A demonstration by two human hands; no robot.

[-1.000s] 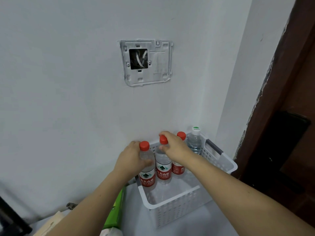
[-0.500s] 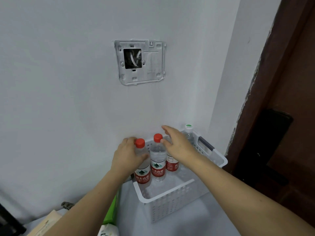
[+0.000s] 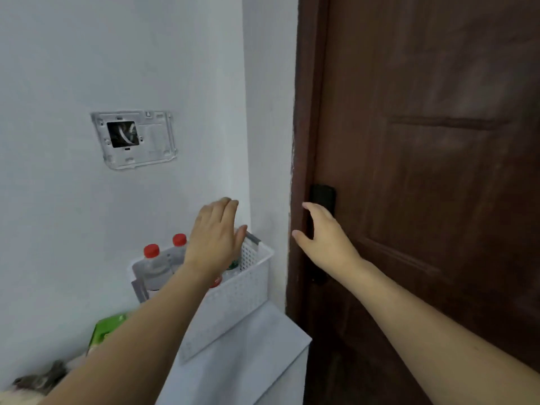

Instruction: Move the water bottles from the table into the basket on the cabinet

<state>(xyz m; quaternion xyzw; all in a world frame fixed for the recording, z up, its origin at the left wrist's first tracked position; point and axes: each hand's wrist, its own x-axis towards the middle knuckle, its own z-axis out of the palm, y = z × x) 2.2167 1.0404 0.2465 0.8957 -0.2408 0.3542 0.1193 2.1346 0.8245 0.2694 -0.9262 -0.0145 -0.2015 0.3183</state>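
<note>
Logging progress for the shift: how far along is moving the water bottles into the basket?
Done: red-capped bottles stand in the white basket on the cabinet. In hand: nothing; left hand and right hand are open. Left: unclear, since the table is out of view.

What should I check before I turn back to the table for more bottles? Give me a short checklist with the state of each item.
1. Left hand free of any bottle: ok, fingers straight, holding nothing.
2. Right hand free: ok, open in front of the door.
3. Red-capped bottles standing inside the basket: ok, two caps show upright.
4. Other bottles in the basket upright: cannot tell, the left arm hides them.
5. Basket fully on the cabinet: ok, as far as its near corner shows.
</note>
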